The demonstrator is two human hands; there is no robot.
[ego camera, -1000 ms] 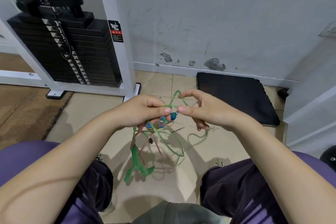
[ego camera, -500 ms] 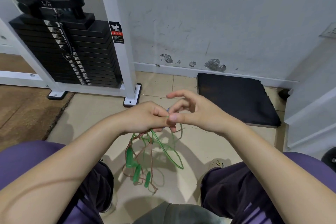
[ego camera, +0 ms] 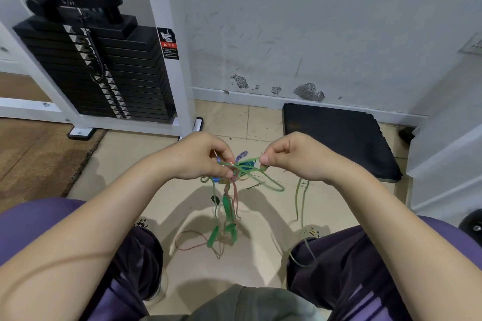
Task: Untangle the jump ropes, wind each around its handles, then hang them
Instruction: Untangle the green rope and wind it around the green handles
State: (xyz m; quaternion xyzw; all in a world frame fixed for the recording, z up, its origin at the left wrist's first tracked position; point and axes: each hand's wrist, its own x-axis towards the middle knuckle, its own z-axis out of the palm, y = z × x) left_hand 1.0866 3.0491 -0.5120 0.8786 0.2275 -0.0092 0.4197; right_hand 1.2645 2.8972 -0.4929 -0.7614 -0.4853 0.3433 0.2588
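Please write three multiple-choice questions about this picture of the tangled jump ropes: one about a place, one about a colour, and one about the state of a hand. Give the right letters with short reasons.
1. Where is the black mat?
A. On the floor against the wall, ahead and to the right of the hands
B. On the person's lap
C. Under the weight stack

2. What colour are the handles hanging below the tangle?
A. Red
B. Green
C. White

3. What is the right hand doing?
A. Lying flat on the floor
B. Hanging loose, holding nothing
C. Pinching a green cord

Answers:
1. A: the mat lies on the tiles at the foot of the wall, well to the right of the weight stack.
2. B: the dangling handles are plainly green.
3. C: thumb and finger close on the green cord, while the left hand holds the tangle.
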